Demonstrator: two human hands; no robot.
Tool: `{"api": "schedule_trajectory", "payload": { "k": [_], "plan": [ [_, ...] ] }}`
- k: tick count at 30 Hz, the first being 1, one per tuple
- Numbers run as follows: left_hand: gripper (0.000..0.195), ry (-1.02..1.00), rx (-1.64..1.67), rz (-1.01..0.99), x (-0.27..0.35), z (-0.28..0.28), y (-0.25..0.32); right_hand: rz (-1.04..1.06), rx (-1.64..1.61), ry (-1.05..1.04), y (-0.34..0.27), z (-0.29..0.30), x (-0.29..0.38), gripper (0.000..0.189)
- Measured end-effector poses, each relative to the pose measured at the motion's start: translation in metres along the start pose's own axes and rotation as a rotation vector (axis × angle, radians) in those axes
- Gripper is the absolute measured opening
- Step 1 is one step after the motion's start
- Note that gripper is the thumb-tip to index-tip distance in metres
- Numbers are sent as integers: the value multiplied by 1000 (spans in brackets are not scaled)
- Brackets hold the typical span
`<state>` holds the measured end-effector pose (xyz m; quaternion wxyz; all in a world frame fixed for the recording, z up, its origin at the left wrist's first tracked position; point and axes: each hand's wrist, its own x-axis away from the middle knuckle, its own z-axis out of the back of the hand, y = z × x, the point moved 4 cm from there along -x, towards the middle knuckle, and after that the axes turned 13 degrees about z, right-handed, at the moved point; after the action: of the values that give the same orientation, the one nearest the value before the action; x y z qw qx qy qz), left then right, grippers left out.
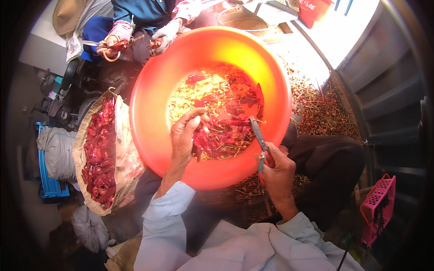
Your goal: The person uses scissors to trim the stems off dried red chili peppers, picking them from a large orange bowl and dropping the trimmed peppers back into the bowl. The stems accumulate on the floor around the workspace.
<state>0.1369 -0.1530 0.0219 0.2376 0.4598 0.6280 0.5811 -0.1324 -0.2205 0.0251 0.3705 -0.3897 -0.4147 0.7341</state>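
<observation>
A big orange plastic basin (149, 101) stands in front of me, with dried red chillies (206, 144), loose stems and bits spread over its bottom. My left hand (188, 130) hangs inside it just over the chillies, fingers bent inward. Whether something sits between those fingertips I cannot tell. At the basin's near right rim, my right hand (276, 166) grips a pair of scissors (259, 133). Their dark blades point up and away into the basin and look nearly together. A chilli with a pale stem (259, 121) lies by the blade tips.
To the left, an open sack (122, 135) holds cut red chillies (100, 155). Across the basin a co-worker's gloved hand (166, 35) holds a chilli piece; the other hand (110, 45) has scissors and a chilli. Stem litter (322, 111) covers the right floor, near a pink plastic basket (378, 210).
</observation>
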Motion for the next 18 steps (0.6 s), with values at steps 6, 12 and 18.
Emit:
{"api": "schedule_trajectory", "payload": {
  "k": [6, 12, 18],
  "plan": [
    [32, -104, -743, -205, 24, -57, 26, 54, 58, -55, 9, -8, 10, 36],
    [30, -77, -924, -135, 26, -60, 18, 24, -78, -212, 2, -15, 8, 31],
    [22, -123, -892, -122, 25, -58, 9, -193, -441, -350, 13, -19, 13, 30]
  ]
}}
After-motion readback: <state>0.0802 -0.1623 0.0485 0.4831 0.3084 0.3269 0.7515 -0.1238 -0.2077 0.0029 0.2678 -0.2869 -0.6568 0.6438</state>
